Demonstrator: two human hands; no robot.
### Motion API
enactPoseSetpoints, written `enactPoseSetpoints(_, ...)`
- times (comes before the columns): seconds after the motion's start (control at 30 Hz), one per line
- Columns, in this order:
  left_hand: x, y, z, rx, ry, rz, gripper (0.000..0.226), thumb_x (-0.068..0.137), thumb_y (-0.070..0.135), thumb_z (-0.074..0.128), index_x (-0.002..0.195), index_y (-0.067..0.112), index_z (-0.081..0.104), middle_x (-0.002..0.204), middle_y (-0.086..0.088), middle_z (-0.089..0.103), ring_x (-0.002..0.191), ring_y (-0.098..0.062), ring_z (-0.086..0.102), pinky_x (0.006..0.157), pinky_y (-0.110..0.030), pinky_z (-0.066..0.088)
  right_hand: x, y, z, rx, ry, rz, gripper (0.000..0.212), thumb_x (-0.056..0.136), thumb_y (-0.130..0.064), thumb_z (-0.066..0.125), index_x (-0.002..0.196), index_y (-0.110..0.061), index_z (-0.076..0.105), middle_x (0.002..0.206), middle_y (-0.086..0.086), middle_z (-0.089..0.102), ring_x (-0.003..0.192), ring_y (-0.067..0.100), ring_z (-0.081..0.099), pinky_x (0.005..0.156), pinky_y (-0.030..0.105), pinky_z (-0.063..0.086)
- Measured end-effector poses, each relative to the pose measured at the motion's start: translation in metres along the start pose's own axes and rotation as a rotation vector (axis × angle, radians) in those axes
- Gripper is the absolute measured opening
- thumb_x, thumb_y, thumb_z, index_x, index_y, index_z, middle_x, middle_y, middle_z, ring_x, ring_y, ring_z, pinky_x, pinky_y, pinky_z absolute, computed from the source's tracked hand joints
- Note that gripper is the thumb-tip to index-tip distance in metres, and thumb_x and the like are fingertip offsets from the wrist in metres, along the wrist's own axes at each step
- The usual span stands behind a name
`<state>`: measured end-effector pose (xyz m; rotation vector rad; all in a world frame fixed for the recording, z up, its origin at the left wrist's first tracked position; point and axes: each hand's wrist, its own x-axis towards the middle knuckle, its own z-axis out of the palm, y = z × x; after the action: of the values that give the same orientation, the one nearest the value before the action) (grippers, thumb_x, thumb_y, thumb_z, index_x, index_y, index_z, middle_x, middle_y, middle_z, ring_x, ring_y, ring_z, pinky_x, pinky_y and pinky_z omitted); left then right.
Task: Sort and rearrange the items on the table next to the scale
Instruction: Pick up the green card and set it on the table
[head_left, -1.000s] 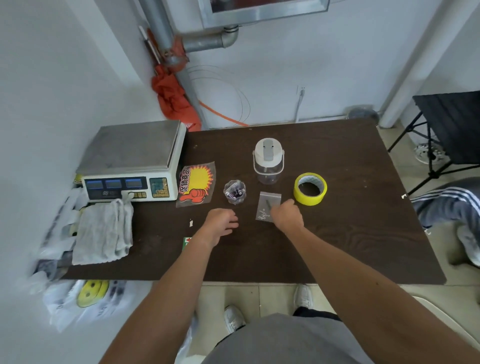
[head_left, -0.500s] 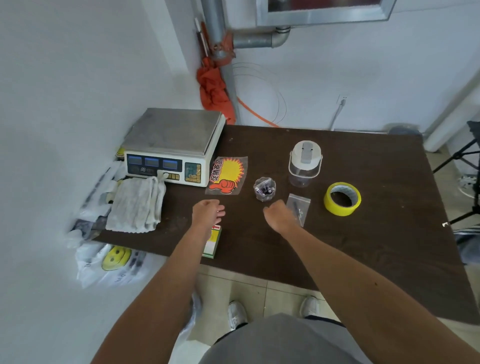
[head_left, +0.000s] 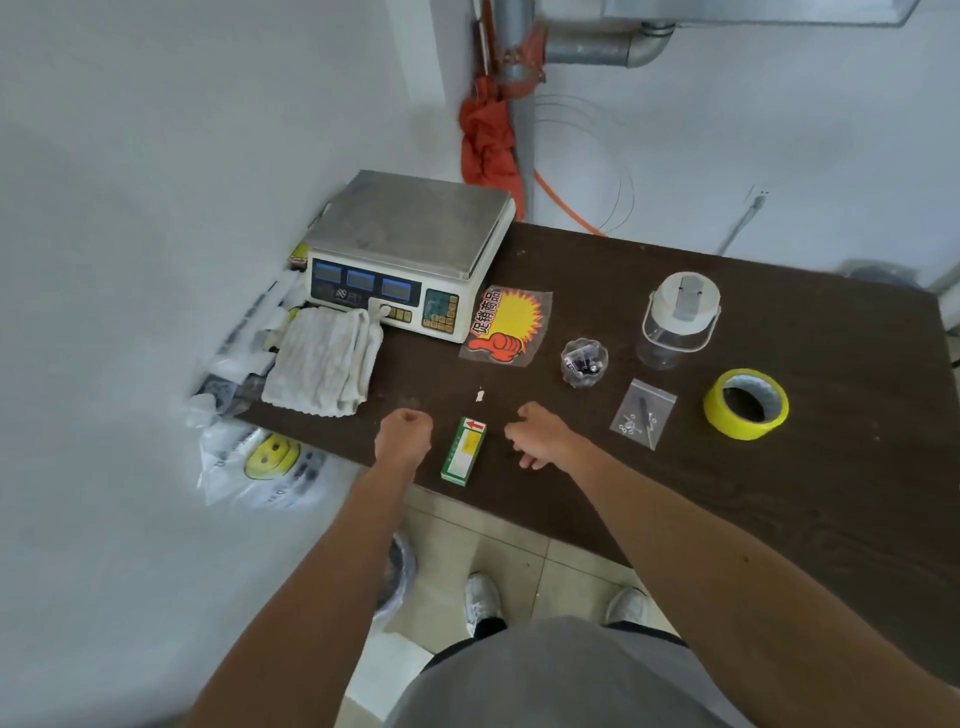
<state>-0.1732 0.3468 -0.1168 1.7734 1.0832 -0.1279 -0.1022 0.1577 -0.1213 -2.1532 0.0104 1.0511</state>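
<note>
In the head view, a small green box (head_left: 464, 451) is seen lying flat near the table's (head_left: 727, 519) front edge, between the two hands. The left hand (head_left: 404, 435) is curled into an empty fist just beside it. The right hand (head_left: 540, 435) is held loosely open, gripping nothing. The scale (head_left: 405, 254) is set at the far left corner.

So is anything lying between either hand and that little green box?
Nothing visible. The green box lies on bare table between the left hand and right hand, with a clear gap on each side.
</note>
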Motion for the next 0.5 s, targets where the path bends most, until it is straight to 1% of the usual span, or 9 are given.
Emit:
enactPoseSetpoints(0.03,-0.001,-0.004,-0.003,0.006,-0.002,-0.011,0.013,0.092,0.020,0.056,0.095,0.017,0.068,0.087,-0.005,0.072,0.080,-0.024,0.072,0.085,-0.042,0.060,0.002,-0.002,0.004,-0.013,-0.014,-0.003,0.060,0.093,-0.028,0.050,0.149,-0.016,0.032,0.116,0.009,0.063,0.082,0.022,0.073,0.072,0.035,0.061)
enactPoseSetpoints(0.1,-0.001,-0.013,-0.006,-0.012,-0.017,-0.055,0.012,0.093,0.022,0.060,0.098,0.012,0.065,0.089,-0.007,0.072,0.076,-0.023,0.073,0.082,-0.041,0.061,0.007,-0.010,0.010,-0.025,-0.010,-0.010,0.065,0.092,-0.030,0.051,0.152,-0.018,0.028,0.120,0.010,0.060,0.091,0.024,0.070,0.079,0.039,0.061)
enactPoseSetpoints(0.13,0.000,-0.019,-0.008,-0.023,-0.031,-0.078,0.016,0.092,0.024,0.062,0.097,0.010,0.064,0.087,-0.008,0.072,0.074,-0.023,0.073,0.079,-0.040,0.061,0.010,-0.013,0.014,-0.026,0.006,-0.022,0.066,0.091,-0.032,0.053,0.151,-0.018,0.029,0.123,0.011,0.058,0.098,0.027,0.068,0.084,0.042,0.060)
enactPoseSetpoints(0.2,0.000,-0.030,-0.010,-0.032,-0.072,-0.120,0.024,0.090,0.032,0.066,0.087,0.008,0.064,0.083,-0.009,0.072,0.069,-0.023,0.073,0.073,-0.036,0.060,0.015,-0.021,0.022,-0.062,0.031,-0.054,0.067,0.090,-0.036,0.055,0.150,-0.016,0.033,0.133,0.013,0.052,0.115,0.032,0.059,0.094,0.047,0.055)
enactPoseSetpoints(0.23,-0.001,-0.033,-0.011,-0.027,-0.095,-0.137,0.029,0.089,0.036,0.068,0.083,0.008,0.064,0.081,-0.009,0.071,0.068,-0.022,0.073,0.072,-0.035,0.060,0.018,-0.023,0.026,-0.091,0.041,-0.075,0.065,0.090,-0.037,0.056,0.148,-0.015,0.036,0.136,0.013,0.048,0.120,0.034,0.055,0.098,0.049,0.051)
enactPoseSetpoints(0.3,-0.004,-0.040,-0.013,0.000,-0.138,-0.165,0.040,0.088,0.045,0.070,0.083,0.006,0.067,0.080,-0.008,0.072,0.070,-0.022,0.073,0.073,-0.034,0.060,0.021,-0.028,0.034,-0.142,0.058,-0.111,0.060,0.092,-0.035,0.056,0.145,-0.013,0.040,0.138,0.014,0.043,0.122,0.036,0.053,0.102,0.048,0.047)
enactPoseSetpoints(0.37,-0.009,-0.043,-0.015,0.039,-0.183,-0.194,0.049,0.088,0.053,0.070,0.087,0.003,0.069,0.082,-0.009,0.073,0.073,-0.023,0.073,0.070,-0.031,0.058,0.024,-0.031,0.040,-0.172,0.051,-0.124,0.058,0.093,-0.031,0.056,0.145,-0.012,0.041,0.140,0.015,0.042,0.123,0.035,0.052,0.103,0.047,0.046)
enactPoseSetpoints(0.43,-0.012,-0.049,-0.016,0.066,-0.237,-0.225,0.053,0.086,0.058,0.070,0.086,0.004,0.067,0.082,-0.008,0.070,0.073,-0.022,0.071,0.066,-0.029,0.054,0.026,-0.031,0.045,-0.204,0.026,-0.121,0.060,0.092,-0.028,0.058,0.146,-0.011,0.040,0.140,0.015,0.041,0.124,0.034,0.051,0.103,0.046,0.046)
enactPoseSetpoints(0.5,-0.011,-0.056,-0.014,0.080,-0.286,-0.245,0.054,0.084,0.062,0.069,0.084,0.008,0.064,0.080,-0.006,0.066,0.069,-0.020,0.067,0.061,-0.027,0.050,0.028,-0.028,0.050,-0.246,0.017,-0.122,0.059,0.091,-0.026,0.058,0.145,-0.009,0.041,0.142,0.014,0.039,0.127,0.034,0.048,0.104,0.043,0.043)
